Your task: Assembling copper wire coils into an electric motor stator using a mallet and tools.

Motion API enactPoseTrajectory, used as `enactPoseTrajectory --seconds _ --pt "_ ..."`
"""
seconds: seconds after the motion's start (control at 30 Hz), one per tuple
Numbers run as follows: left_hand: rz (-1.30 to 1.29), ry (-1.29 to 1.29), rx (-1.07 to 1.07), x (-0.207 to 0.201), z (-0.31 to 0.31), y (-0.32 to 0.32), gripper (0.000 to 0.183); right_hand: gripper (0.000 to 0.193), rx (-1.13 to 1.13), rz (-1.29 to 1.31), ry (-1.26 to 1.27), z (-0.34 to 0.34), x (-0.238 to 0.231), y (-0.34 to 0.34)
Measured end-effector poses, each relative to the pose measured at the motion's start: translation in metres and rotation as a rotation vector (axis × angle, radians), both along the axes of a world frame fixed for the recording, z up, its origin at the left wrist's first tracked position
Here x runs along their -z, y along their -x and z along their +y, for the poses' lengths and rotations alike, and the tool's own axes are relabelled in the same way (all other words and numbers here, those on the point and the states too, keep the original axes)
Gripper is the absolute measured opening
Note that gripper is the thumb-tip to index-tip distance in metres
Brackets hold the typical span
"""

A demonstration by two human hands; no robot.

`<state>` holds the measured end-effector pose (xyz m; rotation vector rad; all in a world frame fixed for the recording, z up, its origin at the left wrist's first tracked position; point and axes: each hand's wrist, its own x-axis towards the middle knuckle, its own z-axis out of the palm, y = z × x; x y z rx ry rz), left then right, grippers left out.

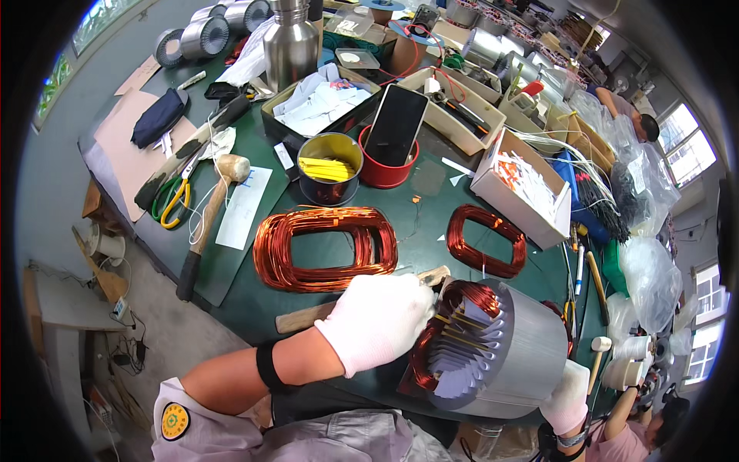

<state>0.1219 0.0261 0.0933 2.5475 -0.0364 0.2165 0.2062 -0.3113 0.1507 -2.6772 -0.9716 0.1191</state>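
Note:
A grey metal motor stator (531,346) lies on its side in front of me. Pale insulating papers (464,350) line its slots, and copper wire coils (476,295) loop out of its open left end. My left hand (385,319), in a white glove, is closed at the stator's open end; what its fingertips grip is hidden. Wood shows on both sides of this hand: a flat wooden piece (302,318) and a wooden tip (436,275). I cannot tell if they are one piece. At the stator's right end my gloved right hand (567,398) grips its edge, fingers partly hidden.
Beyond the stator lie a large bundle of copper coils (271,250) and a smaller coil (456,239). A mallet (209,223) and scissors (178,202) lie left. Behind are a tin of yellow strips (329,189), a phone (395,127) and a white box (531,208). Other people are at the right.

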Motion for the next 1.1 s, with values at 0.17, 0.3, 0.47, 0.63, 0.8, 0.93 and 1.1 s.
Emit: enactPoseTrajectory --seconds 0.17,0.3,0.47,0.63,0.8,0.93,1.1 --pt "0.106 0.051 -0.017 0.001 0.002 -0.003 0.022 0.013 -0.005 -0.048 -0.013 0.002 0.003 0.001" --pt "0.054 -0.059 -0.028 -0.012 -0.011 -0.001 0.022 0.017 -0.014 -0.07 0.007 0.003 -0.004 0.003" --pt "0.058 0.043 -0.043 0.002 0.0 -0.01 0.021 0.019 -0.05 -0.108 0.044 0.003 -0.003 -0.006" --pt "0.009 -0.034 -0.018 0.006 -0.016 -0.006 0.016 0.03 -0.045 -0.09 0.055 -0.007 -0.008 -0.002" --pt "-0.019 0.036 0.025 0.007 -0.008 -0.006 0.009 0.041 -0.097 -0.007 0.086 -0.01 0.003 -0.017" --pt "0.035 -0.015 -0.033 0.003 -0.017 -0.001 0.013 0.047 -0.129 0.007 0.072 -0.023 0.004 -0.021" --pt "0.073 -0.072 0.062 0.004 -0.007 -0.01 0.024 0.048 -0.116 -0.005 0.101 -0.036 0.009 -0.022"
